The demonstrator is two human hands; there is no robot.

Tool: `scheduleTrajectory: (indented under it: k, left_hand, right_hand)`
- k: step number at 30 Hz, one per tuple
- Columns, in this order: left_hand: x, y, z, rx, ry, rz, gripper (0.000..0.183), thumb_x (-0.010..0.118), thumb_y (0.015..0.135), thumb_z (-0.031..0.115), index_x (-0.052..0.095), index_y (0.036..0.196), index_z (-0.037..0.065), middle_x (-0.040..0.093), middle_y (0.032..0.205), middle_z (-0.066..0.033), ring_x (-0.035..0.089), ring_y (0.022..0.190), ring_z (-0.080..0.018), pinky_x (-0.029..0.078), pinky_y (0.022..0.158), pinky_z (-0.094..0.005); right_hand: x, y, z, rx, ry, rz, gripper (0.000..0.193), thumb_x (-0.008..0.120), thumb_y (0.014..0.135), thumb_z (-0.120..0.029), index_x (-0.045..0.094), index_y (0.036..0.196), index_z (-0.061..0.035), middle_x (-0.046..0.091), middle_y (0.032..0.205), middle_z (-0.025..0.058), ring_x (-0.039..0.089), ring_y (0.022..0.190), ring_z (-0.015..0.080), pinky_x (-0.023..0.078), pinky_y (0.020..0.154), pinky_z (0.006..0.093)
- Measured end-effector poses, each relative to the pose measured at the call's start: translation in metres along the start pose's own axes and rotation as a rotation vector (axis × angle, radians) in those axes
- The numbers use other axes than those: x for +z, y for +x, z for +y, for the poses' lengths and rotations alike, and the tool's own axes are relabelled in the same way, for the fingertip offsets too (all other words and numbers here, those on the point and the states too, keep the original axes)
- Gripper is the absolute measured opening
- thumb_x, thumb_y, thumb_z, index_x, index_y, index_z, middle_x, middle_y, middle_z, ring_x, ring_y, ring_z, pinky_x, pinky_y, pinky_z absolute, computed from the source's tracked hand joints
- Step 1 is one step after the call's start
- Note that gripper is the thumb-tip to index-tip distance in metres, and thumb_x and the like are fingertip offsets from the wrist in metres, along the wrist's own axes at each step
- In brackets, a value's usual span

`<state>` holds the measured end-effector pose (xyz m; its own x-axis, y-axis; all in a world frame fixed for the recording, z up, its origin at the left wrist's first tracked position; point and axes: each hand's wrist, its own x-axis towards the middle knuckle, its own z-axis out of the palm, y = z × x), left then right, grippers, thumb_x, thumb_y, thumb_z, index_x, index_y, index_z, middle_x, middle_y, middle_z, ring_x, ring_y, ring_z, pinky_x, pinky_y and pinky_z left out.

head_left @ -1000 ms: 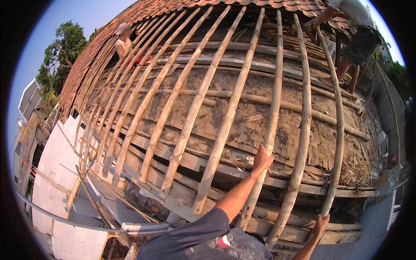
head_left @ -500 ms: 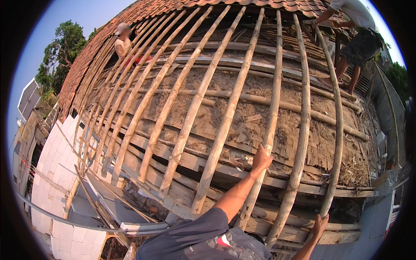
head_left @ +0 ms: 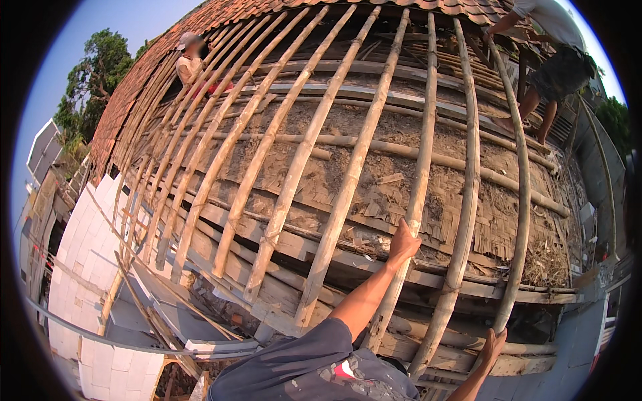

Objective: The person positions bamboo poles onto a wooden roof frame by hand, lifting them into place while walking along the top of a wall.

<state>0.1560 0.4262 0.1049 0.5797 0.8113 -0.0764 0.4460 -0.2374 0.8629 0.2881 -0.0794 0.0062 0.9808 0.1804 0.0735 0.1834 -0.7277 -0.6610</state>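
My left hand (head_left: 404,242), arm stretched forward, is closed round a long bamboo pole (head_left: 424,154) that slopes up toward the roof tiles. Lower and farther right, my right hand (head_left: 493,349) grips the lower end of the rightmost bamboo pole (head_left: 521,200), which bows slightly. Between these two runs another bamboo pole (head_left: 471,167), touched by neither hand. At the upper right a co-worker (head_left: 552,47) stands with a hand at the top of the pole that my right hand holds.
Several more bamboo poles (head_left: 324,120) lie side by side to the left, above woven matting (head_left: 495,230) and debris. Red roof tiles (head_left: 267,15) line the top. Another person (head_left: 190,67) is at the upper left. A white block wall (head_left: 87,234) stands at the left.
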Motion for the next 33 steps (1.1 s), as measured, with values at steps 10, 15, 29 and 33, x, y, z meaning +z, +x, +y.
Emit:
scheduleTrajectory:
  k: [10,15,29,33]
  left_hand:
    - [0.006,-0.001,-0.003,0.054,0.027,0.074,0.079,0.076,0.086,0.018,0.030,0.145,-0.007,0.064,0.120,-0.0345,0.068,0.105,-0.0500,0.058,0.087,-0.0542]
    - [0.003,-0.002,-0.002,0.040,0.040,0.084,0.073,0.074,0.085,0.019,0.033,0.140,-0.007,0.064,0.119,-0.0346,0.068,0.104,-0.0496,0.058,0.087,-0.0542]
    - [-0.001,0.000,-0.002,-0.002,0.038,0.007,0.085,0.076,0.087,0.020,0.025,0.150,-0.008,0.061,0.127,-0.0349,0.069,0.107,-0.0475,0.059,0.087,-0.0523]
    - [0.006,0.004,-0.008,0.027,0.062,0.019,0.088,0.075,0.088,0.020,0.023,0.153,-0.008,0.060,0.130,-0.0346,0.068,0.108,-0.0472,0.060,0.087,-0.0520]
  right_hand:
    - [0.006,0.008,0.017,-0.047,0.002,0.032,0.064,0.061,0.093,-0.031,0.047,0.140,0.0091,0.058,0.122,0.0321,0.057,0.108,0.0467,0.046,0.097,0.0486]
    - [0.007,0.006,0.012,-0.043,0.061,0.025,0.062,0.062,0.092,-0.029,0.048,0.139,0.0092,0.059,0.119,0.0307,0.057,0.104,0.0426,0.046,0.096,0.0473]
    - [0.006,0.006,0.010,-0.037,0.036,0.006,0.062,0.062,0.094,-0.029,0.048,0.141,0.0087,0.059,0.123,0.0316,0.058,0.108,0.0453,0.046,0.097,0.0484]
    - [0.008,0.004,0.013,-0.036,-0.013,0.063,0.067,0.062,0.093,-0.030,0.045,0.146,0.0095,0.057,0.129,0.0333,0.057,0.115,0.0465,0.045,0.101,0.0484]
